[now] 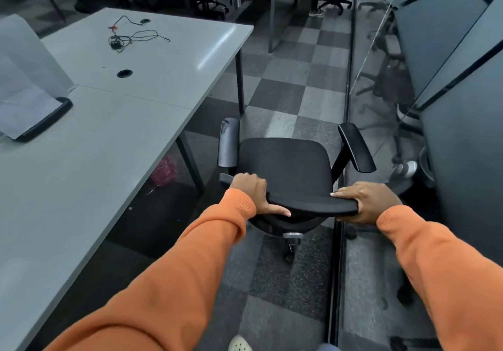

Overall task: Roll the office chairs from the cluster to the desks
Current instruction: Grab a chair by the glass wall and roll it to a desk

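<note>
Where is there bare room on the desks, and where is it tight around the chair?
Bare: the near desk from the divider foot to its right edge; the far desk right of the cables and grommet. Tight: the chair, gripped by the left hand and right hand, sits between the desk legs and the glass wall.

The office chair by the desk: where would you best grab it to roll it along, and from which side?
Grip the top edge of the backrest from behind, one hand near each end. It is a wide bar facing the person, and the left hand and right hand hold it so. The armrests sit farther off beside the seat.
</note>
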A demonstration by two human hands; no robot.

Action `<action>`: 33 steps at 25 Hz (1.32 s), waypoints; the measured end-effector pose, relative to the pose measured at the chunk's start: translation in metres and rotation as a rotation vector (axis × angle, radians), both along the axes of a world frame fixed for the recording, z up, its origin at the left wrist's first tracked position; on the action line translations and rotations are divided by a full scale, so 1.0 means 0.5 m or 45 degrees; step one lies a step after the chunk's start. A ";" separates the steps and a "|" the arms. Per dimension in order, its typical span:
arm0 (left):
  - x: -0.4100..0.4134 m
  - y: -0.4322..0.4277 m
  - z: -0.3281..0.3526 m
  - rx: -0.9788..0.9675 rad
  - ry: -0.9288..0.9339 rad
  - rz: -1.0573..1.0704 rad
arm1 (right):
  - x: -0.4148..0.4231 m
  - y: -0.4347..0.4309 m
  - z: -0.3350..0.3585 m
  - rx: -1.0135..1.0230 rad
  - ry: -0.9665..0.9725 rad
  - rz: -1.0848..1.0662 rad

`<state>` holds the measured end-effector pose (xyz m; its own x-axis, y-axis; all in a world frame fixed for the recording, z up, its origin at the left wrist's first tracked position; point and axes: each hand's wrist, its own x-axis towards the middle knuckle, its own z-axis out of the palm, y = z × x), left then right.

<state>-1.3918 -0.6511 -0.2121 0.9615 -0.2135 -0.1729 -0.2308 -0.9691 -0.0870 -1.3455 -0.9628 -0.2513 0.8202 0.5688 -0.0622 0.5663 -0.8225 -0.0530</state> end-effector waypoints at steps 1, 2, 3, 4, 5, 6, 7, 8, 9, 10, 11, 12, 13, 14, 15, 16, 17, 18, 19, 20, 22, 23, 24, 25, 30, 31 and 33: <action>0.012 -0.003 0.000 0.014 0.001 -0.013 | 0.010 -0.002 0.001 0.006 -0.006 0.001; 0.026 -0.007 -0.002 0.029 -0.009 -0.029 | 0.022 -0.007 0.002 0.025 -0.014 0.005; 0.041 -0.008 -0.007 0.037 -0.014 -0.035 | 0.034 -0.011 0.002 0.052 -0.017 0.017; 0.048 -0.007 -0.011 0.039 -0.024 -0.032 | 0.038 -0.011 0.001 0.080 -0.025 0.040; 0.054 -0.004 -0.017 0.045 -0.031 -0.022 | 0.044 -0.010 -0.001 0.098 -0.029 0.072; 0.058 -0.001 -0.021 0.044 -0.040 0.001 | 0.052 -0.008 -0.003 0.114 -0.025 0.110; 0.064 0.000 -0.027 0.039 -0.041 0.035 | 0.063 -0.007 -0.004 0.126 -0.013 0.151; 0.069 0.001 -0.033 0.049 -0.040 0.058 | 0.075 -0.007 -0.006 0.135 -0.004 0.192; 0.072 0.003 -0.037 0.056 -0.041 0.069 | 0.083 -0.008 -0.009 0.143 0.007 0.230; 0.079 0.004 -0.038 0.062 -0.044 0.078 | 0.095 -0.011 -0.012 0.150 0.021 0.269; 0.085 0.004 -0.041 0.061 -0.045 0.083 | 0.108 -0.016 -0.014 0.160 0.037 0.303; 0.093 0.002 -0.040 0.059 -0.038 0.092 | 0.121 -0.022 -0.016 0.167 0.048 0.323; 0.103 -0.003 -0.039 0.051 -0.030 0.103 | 0.136 -0.027 -0.014 0.170 0.060 0.332; 0.112 -0.011 -0.035 0.052 -0.026 0.117 | 0.151 -0.032 -0.013 0.173 0.069 0.336; 0.125 -0.017 -0.036 0.059 -0.015 0.130 | 0.168 -0.035 -0.012 0.172 0.069 0.343; 0.141 -0.023 -0.034 0.060 0.000 0.148 | 0.186 -0.038 -0.012 0.162 0.063 0.349; 0.160 -0.030 -0.034 0.058 0.010 0.164 | 0.210 -0.042 -0.011 0.143 0.061 0.355; 0.181 -0.037 -0.033 0.050 0.016 0.178 | 0.238 -0.045 -0.009 0.123 0.063 0.355; 0.203 -0.044 -0.031 0.032 0.020 0.195 | 0.269 -0.048 -0.007 0.104 0.064 0.352; 0.227 -0.052 -0.029 0.016 0.020 0.215 | 0.305 -0.051 -0.005 0.084 0.063 0.354; 0.275 -0.064 -0.030 -0.006 0.008 0.251 | 0.374 -0.054 -0.003 0.028 0.073 0.373; 0.300 -0.067 -0.033 -0.015 -0.003 0.265 | 0.409 -0.052 0.000 0.003 0.073 0.391; 0.321 -0.069 -0.036 -0.021 -0.019 0.278 | 0.442 -0.048 0.002 -0.014 0.068 0.412; 0.342 -0.069 -0.037 -0.028 -0.035 0.292 | 0.475 -0.041 0.006 -0.026 0.066 0.431; 0.447 -0.038 -0.045 -0.030 -0.121 0.370 | 0.624 0.012 0.011 -0.098 0.073 0.445; 0.466 -0.025 -0.049 -0.018 -0.152 0.376 | 0.653 0.027 0.009 -0.117 0.085 0.437; 0.512 0.010 -0.062 0.010 -0.271 0.377 | 0.716 0.065 0.003 -0.155 0.092 0.432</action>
